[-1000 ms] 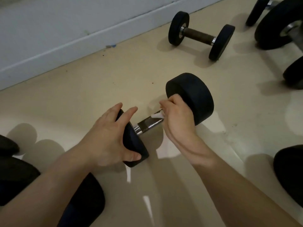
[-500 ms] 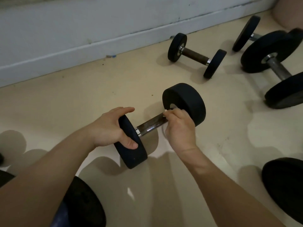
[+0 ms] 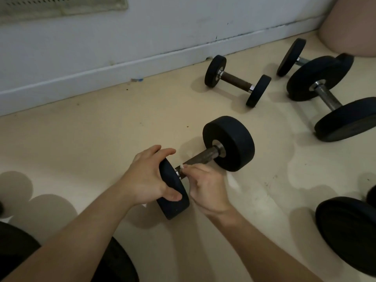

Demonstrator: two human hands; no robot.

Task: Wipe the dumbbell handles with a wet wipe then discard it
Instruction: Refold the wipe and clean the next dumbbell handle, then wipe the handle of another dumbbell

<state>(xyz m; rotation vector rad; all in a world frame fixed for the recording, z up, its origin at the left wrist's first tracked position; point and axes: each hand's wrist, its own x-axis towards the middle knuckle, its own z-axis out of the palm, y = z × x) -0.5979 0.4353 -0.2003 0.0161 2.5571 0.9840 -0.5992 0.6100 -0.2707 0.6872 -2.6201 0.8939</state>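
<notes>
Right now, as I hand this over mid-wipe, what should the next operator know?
Left hand grips the near weight of the dumbbell, steadying it on the floor.
Right hand pinches the wet wipe against the handle, at its near end beside that weight.
Done: wiping of this handle is under way; how much is clean cannot be told.
Left: the rest of this handle, then the small dumbbell and large dumbbell beyond it, then discard the wipe. No bin in view.

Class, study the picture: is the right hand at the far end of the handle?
No, the right hand holds the wipe at the near end of the handle, beside the weight that the left hand grips.
</notes>
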